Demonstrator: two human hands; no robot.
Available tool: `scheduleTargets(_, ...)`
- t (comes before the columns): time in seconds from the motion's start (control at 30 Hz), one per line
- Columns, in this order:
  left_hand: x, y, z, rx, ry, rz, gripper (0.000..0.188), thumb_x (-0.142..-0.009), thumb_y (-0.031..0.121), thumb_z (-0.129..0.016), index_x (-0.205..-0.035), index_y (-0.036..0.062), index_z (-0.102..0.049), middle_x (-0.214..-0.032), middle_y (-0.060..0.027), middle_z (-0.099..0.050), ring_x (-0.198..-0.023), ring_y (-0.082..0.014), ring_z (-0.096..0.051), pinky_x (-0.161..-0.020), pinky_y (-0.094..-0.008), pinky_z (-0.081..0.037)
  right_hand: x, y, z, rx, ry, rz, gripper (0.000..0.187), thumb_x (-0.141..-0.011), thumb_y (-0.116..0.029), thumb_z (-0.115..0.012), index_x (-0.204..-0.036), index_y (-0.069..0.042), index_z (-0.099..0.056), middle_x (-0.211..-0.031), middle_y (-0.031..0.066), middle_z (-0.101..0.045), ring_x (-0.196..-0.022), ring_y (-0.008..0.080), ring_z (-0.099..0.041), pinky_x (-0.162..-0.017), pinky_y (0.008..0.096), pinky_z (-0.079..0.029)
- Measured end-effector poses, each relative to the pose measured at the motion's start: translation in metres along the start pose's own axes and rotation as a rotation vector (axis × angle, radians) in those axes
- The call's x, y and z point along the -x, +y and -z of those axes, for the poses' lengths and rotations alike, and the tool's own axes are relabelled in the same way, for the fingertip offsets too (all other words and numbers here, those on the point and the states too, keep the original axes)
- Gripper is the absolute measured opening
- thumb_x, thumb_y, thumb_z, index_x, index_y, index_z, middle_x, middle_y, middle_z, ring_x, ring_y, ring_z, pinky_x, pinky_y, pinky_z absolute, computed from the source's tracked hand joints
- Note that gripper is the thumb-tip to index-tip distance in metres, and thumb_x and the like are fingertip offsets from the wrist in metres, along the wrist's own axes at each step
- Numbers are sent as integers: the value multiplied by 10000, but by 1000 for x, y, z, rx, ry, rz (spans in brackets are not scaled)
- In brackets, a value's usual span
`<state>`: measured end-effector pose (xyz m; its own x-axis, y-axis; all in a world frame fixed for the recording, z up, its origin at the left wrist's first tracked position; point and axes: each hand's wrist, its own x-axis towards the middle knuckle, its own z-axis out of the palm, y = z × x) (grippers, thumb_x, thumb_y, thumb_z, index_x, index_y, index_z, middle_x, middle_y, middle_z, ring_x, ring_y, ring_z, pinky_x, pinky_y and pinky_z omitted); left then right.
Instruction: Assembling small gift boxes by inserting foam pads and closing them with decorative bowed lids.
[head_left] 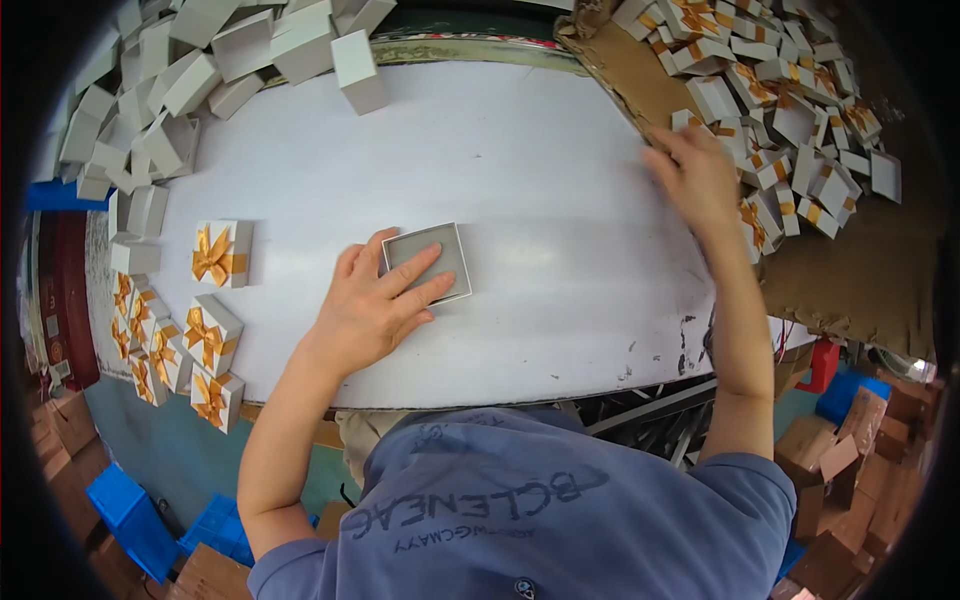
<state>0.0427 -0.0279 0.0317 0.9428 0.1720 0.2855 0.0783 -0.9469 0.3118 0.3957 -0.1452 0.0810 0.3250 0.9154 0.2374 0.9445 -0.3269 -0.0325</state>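
Observation:
In the middle of the white tabletop lies a small open white box (457,243) with a grey inside. My left hand (370,305) is on it, two fingers pressing inside and the others about its left side. My right hand (695,180) reaches out at the right, beside the torn cardboard edge and a heap of white lids with gold ribbon bows (765,130). It is smeared by motion, and whether its fingers hold anything is unclear.
Plain white box parts (240,50) are heaped at the far left. Several bow-topped boxes (205,335) stand along the table's left side, one bow-topped box (221,254) slightly apart. Cardboard cartons (860,480) and blue crates (130,515) are below the table.

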Motion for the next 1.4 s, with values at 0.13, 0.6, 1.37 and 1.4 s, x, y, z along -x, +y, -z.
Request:
scheduleTargets(0.13,-6,2,7,29,-88,63,507,-686,207,-736,-1151,121,-552,-1271,-70,-477,-1116,-375,-436,-844,-433,-406,-1,12,-7,-25,-109,-146,260,-772,-224,-669,-968,-61,-617,-861,99,-574,-769,227,-600,-649,341,-474)
scheduleTargets(0.6,-43,-6,-26,333,150,70,903,-607,183,-795,-1340,-9,-305,-1329,-257,-353,-1133,-398,-451,-878,-416,-439,30,-132,-42,-579,-41,363,349,-809,-77,-562,-1149,-3,-535,-996,117,-598,-882,275,-567,-764,361,-451)
scheduleTargets(1.37,-19,-46,69,-148,160,523,814,-605,184,-789,-1322,99,-412,-1402,-195,-308,-1273,-387,-305,-1012,-466,-278,-260,-124,-133,188,146,284,308,-733,-147,-613,-1032,-84,-573,-951,94,-600,-901,266,-589,-709,394,-497)
scheduleTargets(1.4,-40,-55,61,-115,180,459,799,-609,168,-783,-1320,123,-422,-1405,-195,-305,-1270,-403,-301,-1013,-468,-282,-262,-122,-134,193,73,292,252,-739,-127,-590,-988,-86,-589,-905,91,-610,-845,265,-607,-673,394,-505)
